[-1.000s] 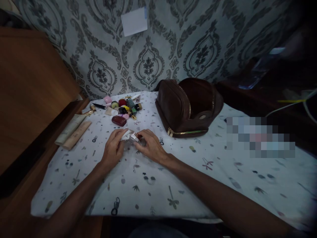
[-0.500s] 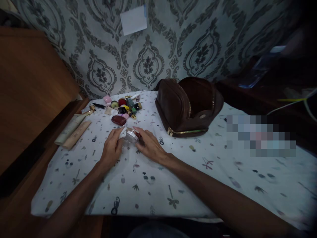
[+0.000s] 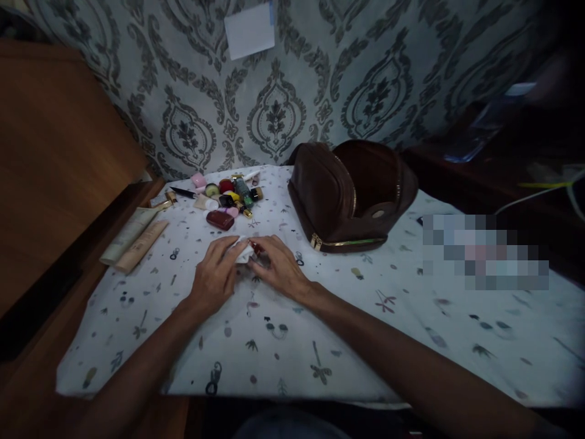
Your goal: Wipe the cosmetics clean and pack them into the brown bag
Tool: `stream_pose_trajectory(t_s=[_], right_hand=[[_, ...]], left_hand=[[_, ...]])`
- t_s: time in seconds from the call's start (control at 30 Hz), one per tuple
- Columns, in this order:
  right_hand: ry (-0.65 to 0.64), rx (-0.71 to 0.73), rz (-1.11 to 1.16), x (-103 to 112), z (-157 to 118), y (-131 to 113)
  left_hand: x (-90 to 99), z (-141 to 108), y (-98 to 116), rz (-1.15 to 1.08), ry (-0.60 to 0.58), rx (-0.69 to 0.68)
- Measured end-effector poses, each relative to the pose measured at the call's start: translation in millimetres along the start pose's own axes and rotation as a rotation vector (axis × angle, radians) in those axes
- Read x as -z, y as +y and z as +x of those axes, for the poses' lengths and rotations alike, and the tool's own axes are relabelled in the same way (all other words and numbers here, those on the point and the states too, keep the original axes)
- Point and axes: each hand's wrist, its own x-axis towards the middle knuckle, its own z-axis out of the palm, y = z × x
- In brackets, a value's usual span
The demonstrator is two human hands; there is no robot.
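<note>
My left hand (image 3: 214,268) presses a white wipe or tissue (image 3: 243,251) over a small item between my hands. My right hand (image 3: 278,265) grips that small reddish-brown and clear item (image 3: 255,247) from the right side, and most of it is hidden by the fingers and the white piece. Just beyond my hands lies a dark red oval case (image 3: 220,220), at the front of a pile of small cosmetics. To the right stands a brown bag (image 3: 320,195) with its top unzipped and gaping.
Two tubes, one greenish (image 3: 128,235) and one peach (image 3: 142,246), lie at the table's left edge beside a wooden panel (image 3: 59,140). A pixelated patch covers something at the right. Patterned wall stands behind the printed cloth (image 3: 292,341).
The white piece now covers more of the small item, whose round clear side was visible before. My left hand has shifted slightly right, with its fingers over the top.
</note>
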Motion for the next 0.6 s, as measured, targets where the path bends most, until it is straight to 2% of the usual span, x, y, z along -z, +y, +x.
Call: stream_pose_trajectory(t_s=[0.13,0.2,0.27,0.4,0.5,0.6], right_hand=[[-0.13,-0.114,-0.1,-4.0,2.0,5.1],[-0.161,-0.125,-0.107,-5.0,2.8,6.6],[-0.137,-0.101,-0.081,-4.5,3.2,5.9],[0.006,-0.041,-0.018,0.4,2.9,-1.5],[0.06,-0.008,0.012,3.8,2.4,-6.6],[0.05,-0.014,0.028,4.0,2.2,-7.2]], left_hand=[[1.2,0.8,-3.4,-0.017,0.002,0.078],[1.3,0.8,-5.5,-0.029,0.003,0.11],[1.1,0.7,-6.5,-0.044,0.008,0.133],[0.2,0.7,-6.0,-0.095,-0.002,0.177],[-0.7,0.0,-4.6,-0.113,-0.011,0.146],[-1.8,-1.2,-3.5,-0.074,0.005,0.08]])
